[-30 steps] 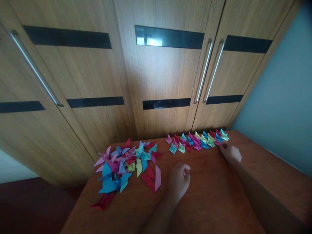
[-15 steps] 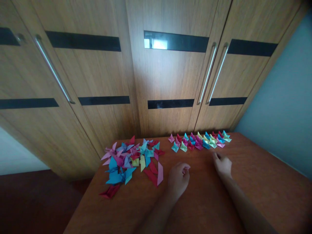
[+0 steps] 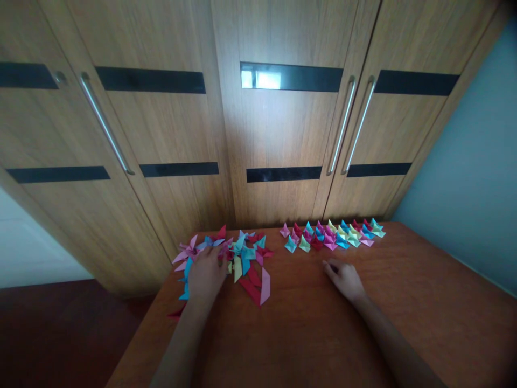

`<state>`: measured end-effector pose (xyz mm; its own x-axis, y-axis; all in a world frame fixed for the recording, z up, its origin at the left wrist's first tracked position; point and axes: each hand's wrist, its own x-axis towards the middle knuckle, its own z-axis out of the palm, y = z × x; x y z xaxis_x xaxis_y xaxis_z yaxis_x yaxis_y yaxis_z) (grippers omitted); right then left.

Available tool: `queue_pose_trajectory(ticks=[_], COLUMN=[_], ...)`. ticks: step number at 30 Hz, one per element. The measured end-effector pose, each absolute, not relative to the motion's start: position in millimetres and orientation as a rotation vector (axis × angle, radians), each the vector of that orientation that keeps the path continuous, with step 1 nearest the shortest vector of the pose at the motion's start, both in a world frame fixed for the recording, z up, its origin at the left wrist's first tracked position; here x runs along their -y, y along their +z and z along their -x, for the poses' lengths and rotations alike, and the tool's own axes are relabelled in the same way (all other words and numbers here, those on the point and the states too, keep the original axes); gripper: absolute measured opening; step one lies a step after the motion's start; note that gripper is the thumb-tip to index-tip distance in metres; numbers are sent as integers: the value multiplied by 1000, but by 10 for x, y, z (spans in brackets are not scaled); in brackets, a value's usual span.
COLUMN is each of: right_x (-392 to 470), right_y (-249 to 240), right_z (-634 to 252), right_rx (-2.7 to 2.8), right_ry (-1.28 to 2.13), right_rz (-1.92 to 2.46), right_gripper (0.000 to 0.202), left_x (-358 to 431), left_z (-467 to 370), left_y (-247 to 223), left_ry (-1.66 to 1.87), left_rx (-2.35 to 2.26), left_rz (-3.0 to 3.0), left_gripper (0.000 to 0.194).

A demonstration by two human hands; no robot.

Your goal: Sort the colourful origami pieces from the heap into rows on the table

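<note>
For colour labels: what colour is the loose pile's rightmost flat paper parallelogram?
Pink: the flat paper parallelogram shows best in head view.

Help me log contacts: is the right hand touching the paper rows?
Apart: the head view shows a strip of tabletop between the right hand and the paper rows.

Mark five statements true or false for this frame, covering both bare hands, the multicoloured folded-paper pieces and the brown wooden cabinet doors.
1. The bare left hand is over the jumbled pile of multicoloured folded-paper pieces. True.
2. The bare right hand is nearer the camera than the rows of small pointed multicoloured paper pieces, apart from them. True.
3. Those rows lie left of the jumbled pile in the picture. False: they lie right of it.
4. A pink paper strip lies beside red paper strips. True.
5. The brown wooden cabinet doors stand wide open. False: they are shut.
</note>
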<state>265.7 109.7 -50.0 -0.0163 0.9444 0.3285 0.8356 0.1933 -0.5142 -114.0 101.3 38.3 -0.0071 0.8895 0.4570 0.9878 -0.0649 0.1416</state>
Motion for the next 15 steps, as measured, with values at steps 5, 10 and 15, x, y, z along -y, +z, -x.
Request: queue_pose_trajectory(ticks=[5, 10, 15], right_x=[-1098, -1107, -1111], right_y=[-499, -510, -521], right_z=[-2658, -2677, -2687], right_rx=[1844, 1842, 1843], right_ry=[269, 290, 285], right_rz=[1613, 1617, 1621], right_gripper=[43, 45, 46], left_x=[-997, -1015, -950], left_z=[1187, 1118, 1183], left_y=[361, 366, 452], left_ry=[-391, -305, -401], left_rx=[2020, 2047, 2050], left_rz=[1950, 1993, 1923], left_gripper=[28, 22, 22])
